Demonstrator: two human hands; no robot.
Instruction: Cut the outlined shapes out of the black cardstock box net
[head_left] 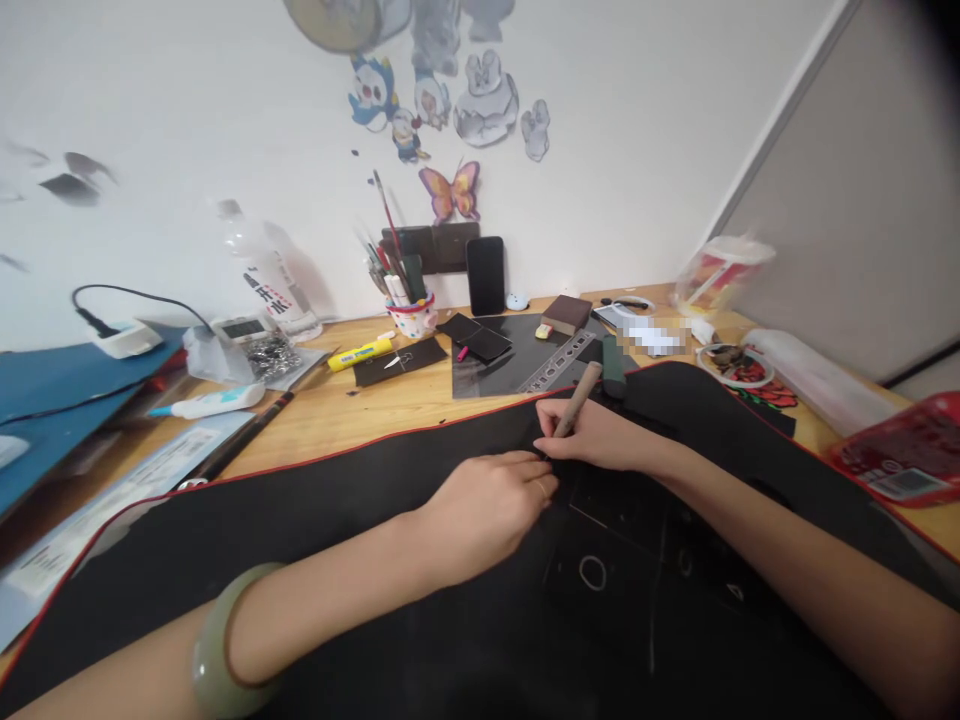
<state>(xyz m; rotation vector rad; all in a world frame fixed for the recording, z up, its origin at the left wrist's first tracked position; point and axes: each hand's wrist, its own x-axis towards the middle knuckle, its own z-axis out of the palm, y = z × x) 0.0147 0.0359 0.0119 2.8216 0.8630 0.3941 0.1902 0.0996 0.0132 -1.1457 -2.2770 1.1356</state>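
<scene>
My right hand (604,432) is closed round a thick beige pen-like tool (577,400), tilted with its upper end to the right; the fingers hide its tip. Close beside it, my left hand (487,510) lies palm down on black paper with the fingers stretched toward the tool. A ring is on one finger and a pale green bangle (217,650) sits on that wrist. The black sheet (622,565) by the hands carries thin light lines and a drawn circle (592,573). Under everything spreads a black mat (360,560) with a red edge.
Behind the mat lie a stencil ruler (559,362), a dark green tool (613,367), a brown block (565,314) and a yellow glue stick (361,354). A pen cup (411,312), phone (486,275) and bottle (270,275) stand along the wall. A red package (904,450) is at right.
</scene>
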